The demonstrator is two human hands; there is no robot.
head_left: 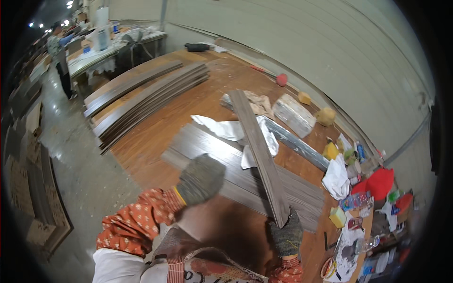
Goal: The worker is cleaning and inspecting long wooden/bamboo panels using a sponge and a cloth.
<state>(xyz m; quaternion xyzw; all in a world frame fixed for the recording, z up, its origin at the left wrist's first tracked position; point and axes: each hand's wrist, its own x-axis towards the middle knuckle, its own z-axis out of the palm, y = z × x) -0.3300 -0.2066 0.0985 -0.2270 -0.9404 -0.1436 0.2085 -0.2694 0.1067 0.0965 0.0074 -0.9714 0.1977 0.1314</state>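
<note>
A long, narrow grey-brown wooden plank (258, 146) slants up and away from me. Its near end is in my right hand (287, 234), which wears a dark grey work glove and has its fingers closed on it. My left hand (202, 179), in the same kind of glove, is over the left part of a wide grey wood-grain board (302, 198) lying on the table. Its fingers are blurred, and I see nothing held in it. A white cloth (219, 127) lies across the board's far side, partly hidden behind the plank.
Stacked planks (155, 101) sit at the table's far left. Beyond the board are a metal bar (297, 144) and a tape-wrapped block (293, 114). Bottles, sponges and a red cloth (377, 184) crowd the right. Another person (60, 61) stands far left, near more stacked boards (35, 184).
</note>
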